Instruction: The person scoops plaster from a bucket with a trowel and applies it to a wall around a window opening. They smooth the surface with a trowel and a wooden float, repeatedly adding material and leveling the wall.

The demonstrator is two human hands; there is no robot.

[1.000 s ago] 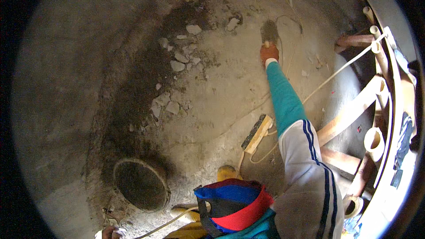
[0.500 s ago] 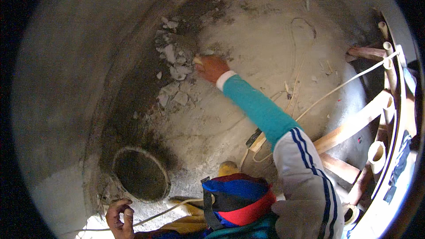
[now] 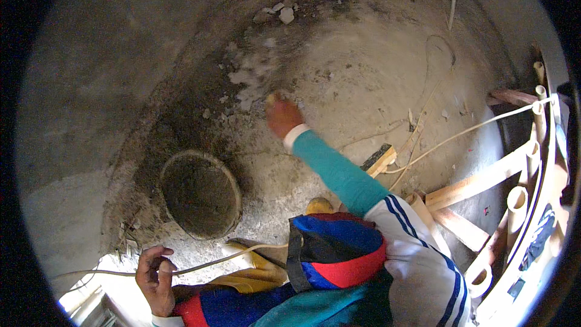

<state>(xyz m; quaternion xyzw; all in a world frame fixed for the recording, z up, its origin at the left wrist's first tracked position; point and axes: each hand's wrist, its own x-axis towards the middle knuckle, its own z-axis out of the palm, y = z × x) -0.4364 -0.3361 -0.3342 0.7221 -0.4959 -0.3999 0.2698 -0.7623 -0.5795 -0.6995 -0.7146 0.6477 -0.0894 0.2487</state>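
My right hand [image 3: 283, 115] reaches out over the grey concrete floor [image 3: 357, 85], blurred by motion. Its fingers are closed around a small pale thing [image 3: 270, 99] that I cannot make out. Just beyond it, pale broken flakes [image 3: 248, 82] lie smeared by movement. A few larger flakes [image 3: 285, 14] rest farther off, by the curved wall. At the lower left my left hand [image 3: 155, 275] is raised, fingers bent and thumb apart, with nothing visible in it. A pale cable [image 3: 230, 256] runs behind that hand.
A round bucket [image 3: 237, 197] with a dark inside stands left of me. Yellow boots [image 3: 266, 266] show below. A block of wood with a dark top [image 3: 380, 158] and a white cord [image 3: 466, 128] lie right. Wooden planks [image 3: 478, 175] and tubes [image 3: 516, 200] crowd the right edge.
The view has shifted, so the bucket and cords sit higher in it. The flakes beyond my right hand have scattered, some now farther off. My left hand stays raised with bent fingers.
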